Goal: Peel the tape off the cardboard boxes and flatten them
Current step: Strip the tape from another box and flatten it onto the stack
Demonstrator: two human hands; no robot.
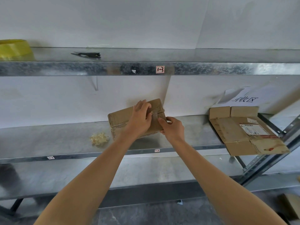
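Note:
A brown cardboard box (pixel 120 118) stands tilted on the middle metal shelf (pixel 194 127), its taped top facing me. Clear tape (pixel 155 114) runs across the seam of its flaps. My left hand (pixel 140 116) lies over the top of the box, and its fingers pinch the tape near the seam. At the box's right corner, my right hand (pixel 172 129) grips the edge with curled fingers. A flattened cardboard box (pixel 240 130) with a shipping label lies at the right end of the same shelf, overhanging the front edge.
A crumpled wad of peeled tape (pixel 99 138) lies left of the box. On the upper shelf (pixel 65 69) are a yellow tape roll (pixel 14 50) and a dark hand tool (pixel 88 54). A paper sign (pixel 245 99) leans behind the flattened box. A lower shelf (pixel 146 174) sits beneath.

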